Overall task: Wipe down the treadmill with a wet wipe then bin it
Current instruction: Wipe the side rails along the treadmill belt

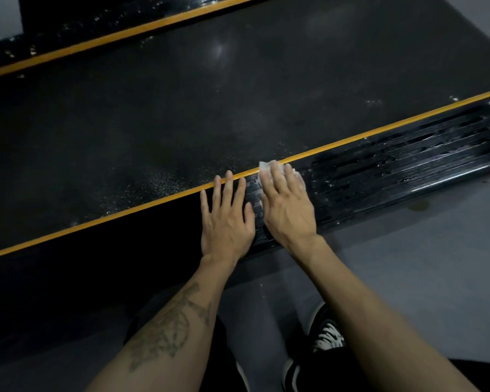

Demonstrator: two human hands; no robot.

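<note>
Wipe [266,167] lies flat under right hand [287,206] fingers.

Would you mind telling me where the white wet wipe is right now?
In the head view, the white wet wipe lies under the right hand's flat fingers on the near black side rail, touching its yellow stripe.

1. I am looking down at what reads as a gym or home workout room: a treadmill [181,108] fills the view, its dark belt flanked by yellow-edged side rails [408,162].
2. Beside the treadmill's near rail lies smooth grey floor [422,264].
3. On that floor, near the rail, a black-and-white sneaker [327,335] shows.
</note>
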